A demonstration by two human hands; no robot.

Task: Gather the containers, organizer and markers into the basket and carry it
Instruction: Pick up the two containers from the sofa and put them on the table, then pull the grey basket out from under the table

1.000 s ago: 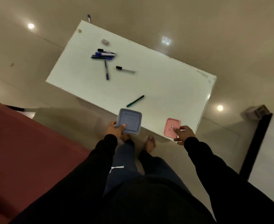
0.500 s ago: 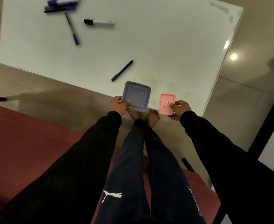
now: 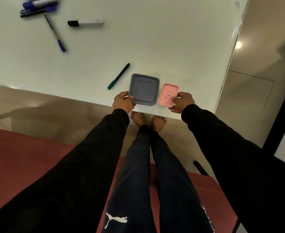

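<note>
Left hand [image 3: 123, 103] grasping grey container [image 3: 144, 89], right hand [image 3: 183, 102] pinching pink container [image 3: 168, 95], both at desk [image 3: 172, 39] near edge. Risk: slipping off edge from shallow corner grips.

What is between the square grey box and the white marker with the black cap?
In the head view, only the green pen lies between the grey box and white marker.

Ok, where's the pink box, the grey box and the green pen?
pink box [image 3: 167, 95], head view, middle of its lid.
grey box [image 3: 144, 89], head view, middle of its lid.
green pen [image 3: 118, 76], head view, mid-barrel.
</note>
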